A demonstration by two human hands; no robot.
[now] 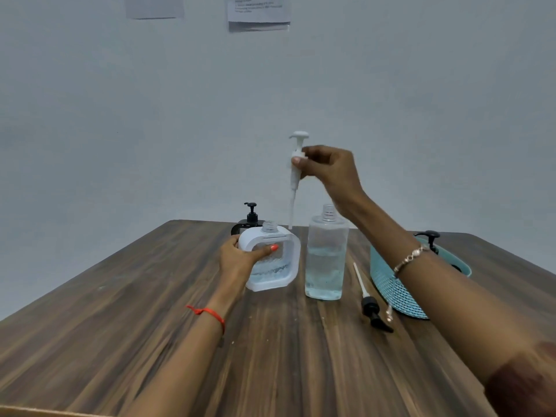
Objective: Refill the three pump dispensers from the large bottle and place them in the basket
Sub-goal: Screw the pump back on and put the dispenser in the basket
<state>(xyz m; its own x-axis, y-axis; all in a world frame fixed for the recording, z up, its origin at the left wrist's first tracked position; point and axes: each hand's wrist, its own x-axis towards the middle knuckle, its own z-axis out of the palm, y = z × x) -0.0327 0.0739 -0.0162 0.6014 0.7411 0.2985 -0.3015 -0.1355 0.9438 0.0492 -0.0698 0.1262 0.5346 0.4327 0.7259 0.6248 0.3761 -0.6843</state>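
Note:
My left hand (240,255) grips a white square dispenser (279,266) standing on the table, its neck uncapped and clear liquid in its lower part. My right hand (326,170) holds a white pump head (296,164) in the air above and slightly right of that neck, its tube pointing down. The large clear bottle (326,254) stands uncapped just to the right, about half full. A black dispenser (248,222) stands behind the white one. A teal basket (400,284) at the right holds a dispenser with a black pump (428,237), mostly hidden by my right arm.
A loose black pump head (371,305) with a white tube lies on the wooden table (150,311) between the large bottle and the basket. The wall rises directly behind the table's far edge. Paper sheets (258,10) hang on the wall.

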